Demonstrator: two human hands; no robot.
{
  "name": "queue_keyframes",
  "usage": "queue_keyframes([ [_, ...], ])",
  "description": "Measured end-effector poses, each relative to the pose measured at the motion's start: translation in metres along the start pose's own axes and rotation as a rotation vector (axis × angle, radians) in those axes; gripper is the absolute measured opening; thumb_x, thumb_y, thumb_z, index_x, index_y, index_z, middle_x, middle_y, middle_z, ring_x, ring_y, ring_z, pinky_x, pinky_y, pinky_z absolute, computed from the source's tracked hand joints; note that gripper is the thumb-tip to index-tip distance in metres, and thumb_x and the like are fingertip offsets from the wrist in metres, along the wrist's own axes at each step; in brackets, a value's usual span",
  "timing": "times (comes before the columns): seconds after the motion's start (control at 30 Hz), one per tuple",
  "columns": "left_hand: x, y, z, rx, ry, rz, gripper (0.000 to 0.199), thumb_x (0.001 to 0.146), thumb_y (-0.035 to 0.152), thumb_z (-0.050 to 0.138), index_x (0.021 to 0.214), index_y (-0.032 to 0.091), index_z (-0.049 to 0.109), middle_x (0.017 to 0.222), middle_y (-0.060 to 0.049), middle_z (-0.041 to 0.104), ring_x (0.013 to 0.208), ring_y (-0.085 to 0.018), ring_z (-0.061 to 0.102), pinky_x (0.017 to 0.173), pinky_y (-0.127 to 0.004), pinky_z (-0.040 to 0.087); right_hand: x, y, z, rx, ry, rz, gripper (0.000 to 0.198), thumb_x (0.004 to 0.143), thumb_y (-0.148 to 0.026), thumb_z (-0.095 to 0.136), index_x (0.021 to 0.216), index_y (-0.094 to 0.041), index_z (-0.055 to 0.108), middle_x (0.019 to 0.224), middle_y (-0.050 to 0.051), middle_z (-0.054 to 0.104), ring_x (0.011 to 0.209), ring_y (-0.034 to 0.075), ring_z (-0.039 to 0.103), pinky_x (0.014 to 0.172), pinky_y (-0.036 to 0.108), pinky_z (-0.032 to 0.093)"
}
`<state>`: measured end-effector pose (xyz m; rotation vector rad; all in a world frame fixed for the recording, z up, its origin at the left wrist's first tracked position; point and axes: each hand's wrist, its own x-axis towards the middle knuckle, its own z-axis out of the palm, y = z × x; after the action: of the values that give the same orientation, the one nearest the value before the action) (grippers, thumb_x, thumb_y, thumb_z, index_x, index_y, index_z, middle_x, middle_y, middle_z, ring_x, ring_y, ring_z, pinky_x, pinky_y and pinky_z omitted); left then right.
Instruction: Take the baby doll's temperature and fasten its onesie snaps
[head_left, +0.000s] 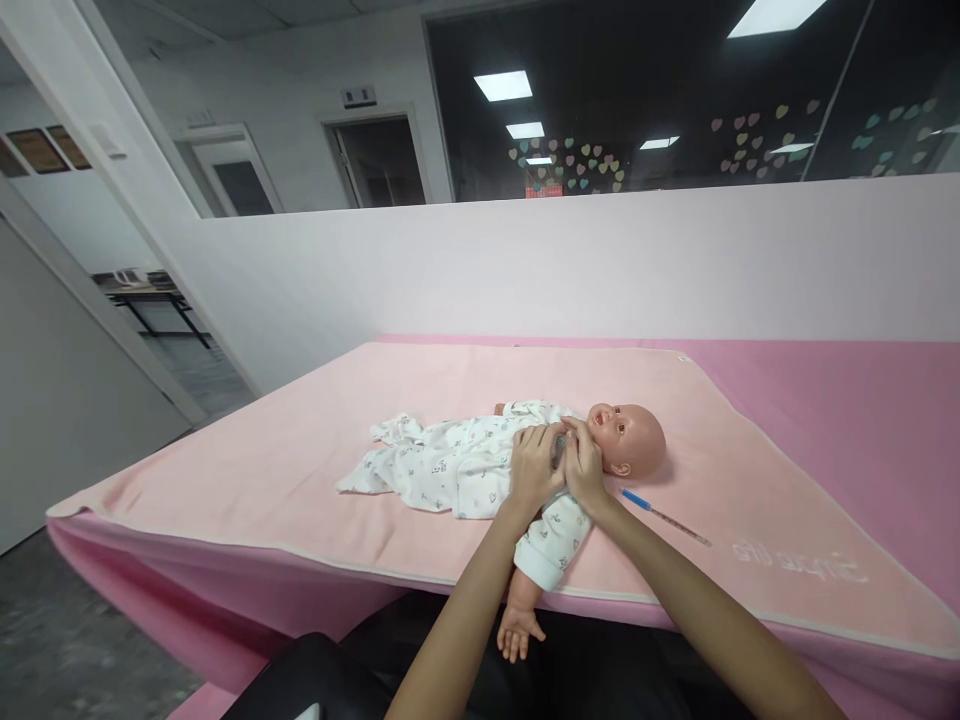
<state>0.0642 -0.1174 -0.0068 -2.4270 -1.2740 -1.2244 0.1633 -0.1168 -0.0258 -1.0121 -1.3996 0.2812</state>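
A baby doll [637, 440] lies on its back with its head to the right, in a white printed baby outfit [472, 470]. At the chest, just below the doll's chin, my left hand [534, 465] has its fingers curled on the cloth. Close against it, my right hand [583, 460] bends its fingers onto the outfit by the collar. Between the hands shows a small dark, greenish patch that I cannot make out. One doll arm [523, 615] hangs over the table's near edge. My fingers hide the upper front of the outfit.
A slim thermometer-like stick [664, 515] with a blue end lies right of the doll, near my right forearm. A pale pink towel [300, 440] covers the table over a darker pink cloth [885, 420]. Behind rises a white half-wall [600, 270] with glass above.
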Motion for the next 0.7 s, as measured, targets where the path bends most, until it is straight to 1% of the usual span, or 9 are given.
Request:
queue_keyframes([
  [0.17,-0.0018,-0.0011,0.0044,0.035,0.041,0.016,0.019,0.082,0.021,0.043,0.098,0.019,0.053,0.086,-0.004,0.061,0.083,-0.019,0.052,0.078,-0.034,0.035,-0.0006,0.0014,0.0005,0.057,-0.012,-0.004,0.033,0.081,-0.015,0.033,0.106,-0.019,0.054,0.098,0.007,0.063,0.093,0.017,0.059,0.084,0.034,0.048],
  [0.27,-0.0023,-0.0004,0.0051,0.026,0.078,0.007,0.018,0.083,0.021,0.042,0.097,0.019,0.053,0.087,-0.004,0.062,0.083,-0.018,0.053,0.078,-0.034,0.036,-0.0005,0.0011,0.0005,0.049,-0.003,-0.008,0.034,0.079,-0.014,0.032,0.105,-0.019,0.054,0.099,0.007,0.062,0.094,0.018,0.058,0.084,0.034,0.048],
  [0.37,-0.0026,-0.0001,0.0049,0.01,0.097,-0.001,0.019,0.083,0.021,0.043,0.099,0.019,0.053,0.088,-0.004,0.062,0.084,-0.017,0.053,0.079,-0.034,0.036,-0.0005,-0.0014,0.0002,0.032,-0.005,0.0,0.034,0.078,-0.013,0.034,0.105,-0.018,0.054,0.097,0.008,0.062,0.09,0.018,0.059,0.08,0.034,0.049],
  [0.43,-0.0028,-0.0006,0.005,0.011,0.097,-0.001,0.019,0.083,0.02,0.043,0.098,0.019,0.053,0.088,-0.004,0.062,0.083,-0.018,0.054,0.078,-0.034,0.037,-0.0006,-0.0034,0.0,0.021,-0.005,-0.014,0.034,0.078,-0.013,0.035,0.105,-0.019,0.054,0.096,0.008,0.062,0.088,0.018,0.059,0.079,0.034,0.05],
  [0.57,-0.0027,-0.0018,0.0057,0.023,0.086,-0.016,0.02,0.084,0.02,0.041,0.099,0.019,0.054,0.088,-0.006,0.062,0.083,-0.02,0.054,0.076,-0.035,0.036,-0.0003,-0.0057,0.0002,-0.028,0.022,-0.086,0.032,0.08,-0.013,0.035,0.103,-0.019,0.055,0.096,0.007,0.063,0.092,0.018,0.058,0.083,0.035,0.048],
  [0.7,-0.002,-0.0014,0.0062,0.006,0.094,-0.038,0.02,0.085,0.021,0.041,0.101,0.019,0.053,0.092,-0.006,0.062,0.083,-0.02,0.054,0.077,-0.035,0.036,0.0008,-0.0068,0.0008,-0.064,0.053,-0.097,0.031,0.081,-0.013,0.034,0.101,-0.02,0.056,0.093,0.006,0.063,0.09,0.018,0.058,0.082,0.035,0.048],
])
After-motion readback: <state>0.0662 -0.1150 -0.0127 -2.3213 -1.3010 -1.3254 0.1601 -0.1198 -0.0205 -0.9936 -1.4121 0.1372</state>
